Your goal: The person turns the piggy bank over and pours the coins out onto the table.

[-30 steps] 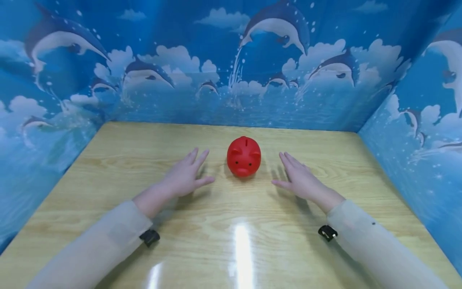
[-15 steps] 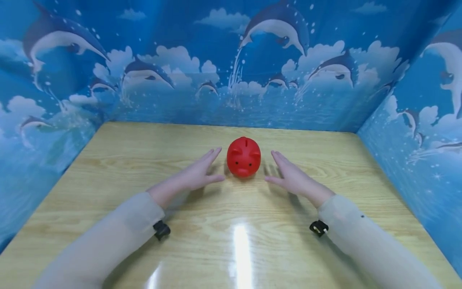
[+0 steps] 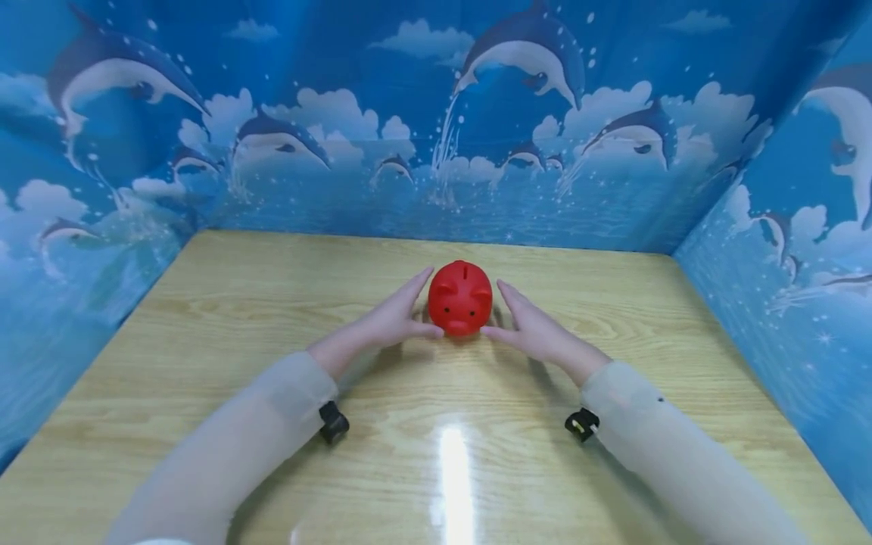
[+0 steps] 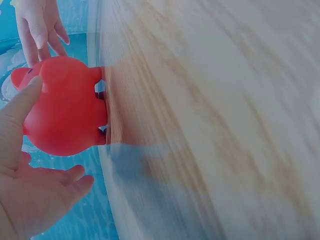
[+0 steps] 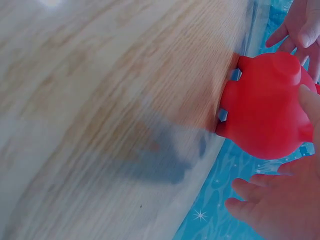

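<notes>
Seen sideways from the left wrist, a pale wood-grained desk [image 4: 225, 100] stretches away to one long visible edge. Near that edge, a round red pig figure [image 4: 65, 110] stands upright, its stubby feet on the desktop. The left hand [image 4: 32, 195] is on the pig's near side, fingers loosely extended; its thumb overlaps the pig's body, though whether it touches is unclear. Past the pig is the right hand [image 4: 39, 25], fingers pointing towards it, tips partly hidden. A reddish tint colours the desk by the feet, next to a bluish shadow [image 4: 145, 175]. Beyond the edge shows a blue patterned backdrop [image 4: 95, 210].
</notes>
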Demonstrator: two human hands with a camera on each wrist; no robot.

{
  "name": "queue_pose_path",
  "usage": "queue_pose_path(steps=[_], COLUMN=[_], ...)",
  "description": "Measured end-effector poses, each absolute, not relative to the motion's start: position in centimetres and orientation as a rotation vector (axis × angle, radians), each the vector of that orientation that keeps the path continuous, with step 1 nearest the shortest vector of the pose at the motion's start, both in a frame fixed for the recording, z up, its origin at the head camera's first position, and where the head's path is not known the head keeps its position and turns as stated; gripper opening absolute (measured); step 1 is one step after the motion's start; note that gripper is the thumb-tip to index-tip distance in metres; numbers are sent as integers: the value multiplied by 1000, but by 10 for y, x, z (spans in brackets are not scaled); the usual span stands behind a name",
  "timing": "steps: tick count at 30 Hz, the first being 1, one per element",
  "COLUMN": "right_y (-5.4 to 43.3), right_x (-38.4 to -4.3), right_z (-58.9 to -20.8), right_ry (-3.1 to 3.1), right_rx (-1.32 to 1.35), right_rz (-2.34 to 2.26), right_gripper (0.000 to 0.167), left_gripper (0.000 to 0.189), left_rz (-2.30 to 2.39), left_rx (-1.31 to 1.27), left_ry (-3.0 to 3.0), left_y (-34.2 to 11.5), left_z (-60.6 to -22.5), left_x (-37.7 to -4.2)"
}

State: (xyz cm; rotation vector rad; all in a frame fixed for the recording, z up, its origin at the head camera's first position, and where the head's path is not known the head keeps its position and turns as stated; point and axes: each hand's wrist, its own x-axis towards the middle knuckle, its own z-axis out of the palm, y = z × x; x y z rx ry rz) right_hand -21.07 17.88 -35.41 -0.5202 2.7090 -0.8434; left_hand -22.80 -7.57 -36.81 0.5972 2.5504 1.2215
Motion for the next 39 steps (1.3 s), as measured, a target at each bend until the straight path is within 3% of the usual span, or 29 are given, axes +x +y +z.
queue_pose_path(steps=[19, 39], right_y=[164, 163], right_x=[-217, -202], right_z=[-364, -359], right_ry=[2640, 2572], right_rx=[-619, -485], right_rz=[-1076, -1257], right_gripper=[97, 79], left_gripper=[101, 93], left_rz=[1253, 1280], left_rx=[682, 689], left_ry=[2545, 2568], left_y=[-62, -67], left_z=[-376, -373], left_x=[-232, -215])
